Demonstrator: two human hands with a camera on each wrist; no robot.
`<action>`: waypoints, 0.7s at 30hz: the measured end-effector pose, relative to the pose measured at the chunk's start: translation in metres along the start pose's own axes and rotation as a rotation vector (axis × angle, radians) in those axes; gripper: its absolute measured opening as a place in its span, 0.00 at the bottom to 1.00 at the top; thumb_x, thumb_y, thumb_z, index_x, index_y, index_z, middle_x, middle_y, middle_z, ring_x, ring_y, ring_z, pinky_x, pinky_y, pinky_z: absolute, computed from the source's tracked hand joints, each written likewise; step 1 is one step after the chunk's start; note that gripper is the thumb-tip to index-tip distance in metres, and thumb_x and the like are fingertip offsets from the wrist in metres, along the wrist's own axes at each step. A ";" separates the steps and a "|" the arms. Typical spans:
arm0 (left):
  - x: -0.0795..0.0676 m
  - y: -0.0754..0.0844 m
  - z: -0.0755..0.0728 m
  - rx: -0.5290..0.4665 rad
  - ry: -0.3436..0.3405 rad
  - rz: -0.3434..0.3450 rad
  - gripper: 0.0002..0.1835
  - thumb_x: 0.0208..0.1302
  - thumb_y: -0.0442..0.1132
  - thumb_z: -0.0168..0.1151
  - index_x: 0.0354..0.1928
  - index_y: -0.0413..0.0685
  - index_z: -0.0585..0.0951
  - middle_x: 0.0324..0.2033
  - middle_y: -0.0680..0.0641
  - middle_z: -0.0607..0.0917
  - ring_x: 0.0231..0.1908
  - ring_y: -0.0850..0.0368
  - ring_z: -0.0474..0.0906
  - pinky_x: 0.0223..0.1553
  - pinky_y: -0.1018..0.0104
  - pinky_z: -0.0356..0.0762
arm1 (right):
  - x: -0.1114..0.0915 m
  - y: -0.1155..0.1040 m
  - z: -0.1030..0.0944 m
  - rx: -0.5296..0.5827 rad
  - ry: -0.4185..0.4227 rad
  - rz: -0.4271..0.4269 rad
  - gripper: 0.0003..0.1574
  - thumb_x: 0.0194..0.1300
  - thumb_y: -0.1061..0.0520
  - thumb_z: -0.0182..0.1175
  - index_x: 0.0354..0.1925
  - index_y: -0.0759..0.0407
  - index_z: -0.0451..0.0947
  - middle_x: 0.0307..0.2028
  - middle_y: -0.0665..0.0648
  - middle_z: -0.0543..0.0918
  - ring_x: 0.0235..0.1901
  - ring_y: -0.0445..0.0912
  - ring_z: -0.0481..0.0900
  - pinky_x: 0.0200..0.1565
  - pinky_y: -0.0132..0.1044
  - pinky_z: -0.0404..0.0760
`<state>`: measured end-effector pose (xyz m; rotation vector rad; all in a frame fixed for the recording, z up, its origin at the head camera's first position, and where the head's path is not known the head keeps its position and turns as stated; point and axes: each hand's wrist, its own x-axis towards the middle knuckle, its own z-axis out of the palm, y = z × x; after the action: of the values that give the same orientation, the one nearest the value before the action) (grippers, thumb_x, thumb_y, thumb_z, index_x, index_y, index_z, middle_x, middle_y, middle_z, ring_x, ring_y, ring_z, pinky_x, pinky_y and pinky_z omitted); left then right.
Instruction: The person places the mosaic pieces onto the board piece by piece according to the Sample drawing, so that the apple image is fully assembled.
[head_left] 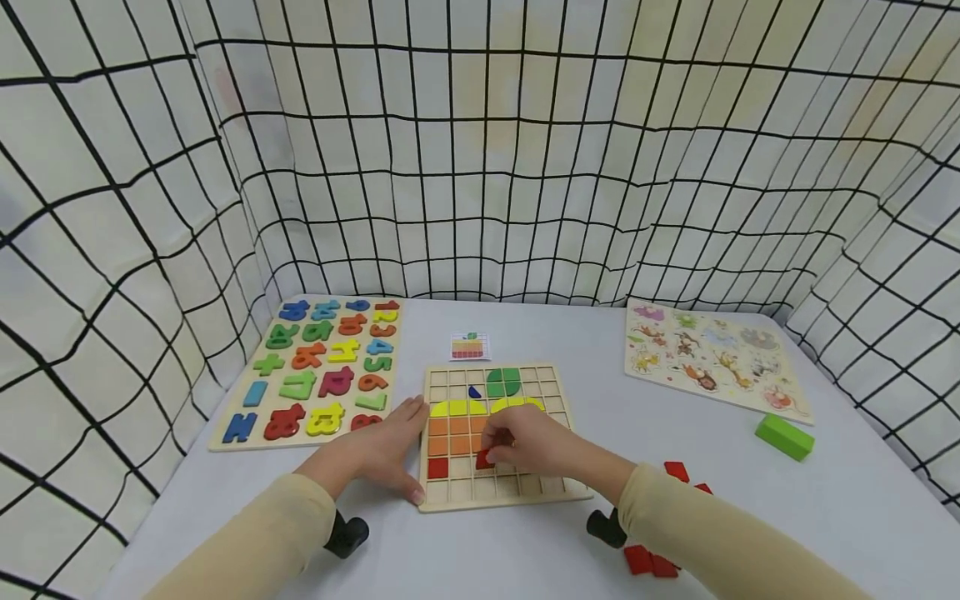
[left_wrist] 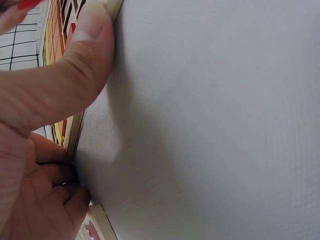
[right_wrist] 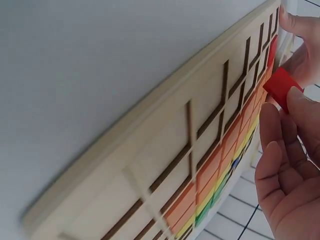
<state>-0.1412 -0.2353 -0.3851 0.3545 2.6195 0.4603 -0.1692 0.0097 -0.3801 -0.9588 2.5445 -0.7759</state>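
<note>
A wooden grid board (head_left: 510, 502) lies on the table, with orange, yellow and green tiles and a small blue piece in its cells. One red square tile (head_left: 438, 468) sits in a lower left cell. My right hand (head_left: 536, 437) pinches another red square tile (right_wrist: 281, 87) between thumb and fingers, above the board's lower rows. At the board's left edge rests my left hand (head_left: 382, 446), fingers extended and spread. In the left wrist view its thumb (left_wrist: 82, 65) presses on the board's near corner.
A number puzzle board (head_left: 240, 421) stands at the left and an animal puzzle board (head_left: 637, 358) at the right. Behind the grid board lies a small picture card (head_left: 470, 346). A green block (head_left: 784, 437) and loose red tiles (head_left: 639, 560) lie on the right. Black netting surrounds the table.
</note>
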 end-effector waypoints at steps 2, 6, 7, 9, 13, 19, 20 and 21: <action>-0.001 0.000 0.000 -0.007 0.000 0.002 0.67 0.47 0.54 0.82 0.80 0.35 0.51 0.81 0.36 0.49 0.82 0.39 0.41 0.79 0.41 0.51 | 0.008 -0.006 0.004 -0.021 -0.013 -0.006 0.04 0.65 0.60 0.71 0.34 0.52 0.85 0.30 0.44 0.83 0.32 0.39 0.76 0.37 0.25 0.79; -0.002 0.000 -0.001 -0.019 -0.002 -0.001 0.67 0.47 0.54 0.83 0.80 0.35 0.51 0.81 0.35 0.49 0.82 0.38 0.41 0.79 0.41 0.51 | 0.020 -0.014 0.010 -0.045 -0.043 -0.012 0.04 0.66 0.59 0.70 0.34 0.51 0.84 0.30 0.43 0.83 0.32 0.37 0.76 0.38 0.23 0.79; -0.002 0.001 -0.001 -0.020 -0.002 -0.002 0.67 0.47 0.53 0.83 0.80 0.35 0.51 0.81 0.35 0.49 0.82 0.38 0.41 0.79 0.40 0.51 | 0.021 -0.015 0.011 -0.050 -0.049 -0.011 0.04 0.66 0.59 0.70 0.35 0.50 0.84 0.30 0.42 0.83 0.32 0.37 0.76 0.38 0.23 0.79; -0.001 0.001 -0.002 -0.017 -0.003 -0.004 0.66 0.47 0.53 0.82 0.80 0.36 0.51 0.81 0.36 0.49 0.82 0.38 0.41 0.79 0.41 0.51 | 0.024 -0.016 0.013 -0.052 -0.059 -0.011 0.04 0.67 0.59 0.69 0.35 0.50 0.84 0.30 0.42 0.83 0.32 0.37 0.76 0.39 0.23 0.79; 0.000 0.002 -0.002 -0.007 -0.005 -0.004 0.67 0.47 0.53 0.82 0.80 0.36 0.51 0.81 0.36 0.49 0.82 0.39 0.41 0.79 0.41 0.51 | 0.028 -0.018 0.016 -0.056 -0.066 -0.008 0.03 0.67 0.59 0.69 0.35 0.51 0.84 0.29 0.43 0.82 0.32 0.38 0.76 0.38 0.23 0.79; 0.001 -0.001 -0.001 -0.014 -0.009 0.003 0.67 0.46 0.53 0.83 0.80 0.35 0.51 0.81 0.35 0.48 0.81 0.38 0.41 0.79 0.41 0.51 | 0.032 -0.019 0.023 -0.101 -0.063 0.012 0.03 0.66 0.58 0.70 0.34 0.51 0.86 0.28 0.43 0.82 0.31 0.37 0.76 0.37 0.23 0.79; 0.001 -0.001 -0.001 -0.015 -0.010 0.002 0.68 0.46 0.53 0.83 0.80 0.35 0.50 0.81 0.35 0.48 0.81 0.38 0.41 0.79 0.41 0.51 | 0.032 -0.019 0.023 -0.111 -0.062 0.016 0.03 0.66 0.57 0.70 0.33 0.51 0.86 0.28 0.43 0.82 0.31 0.37 0.76 0.37 0.23 0.78; 0.001 -0.001 -0.001 -0.015 -0.009 0.003 0.68 0.46 0.53 0.83 0.80 0.35 0.50 0.81 0.35 0.48 0.81 0.38 0.41 0.79 0.41 0.51 | 0.033 -0.020 0.024 -0.125 -0.060 0.017 0.03 0.66 0.57 0.70 0.33 0.51 0.86 0.27 0.43 0.83 0.30 0.37 0.76 0.36 0.23 0.78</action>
<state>-0.1431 -0.2363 -0.3854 0.3553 2.6054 0.4784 -0.1718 -0.0339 -0.3911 -0.9823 2.5707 -0.5810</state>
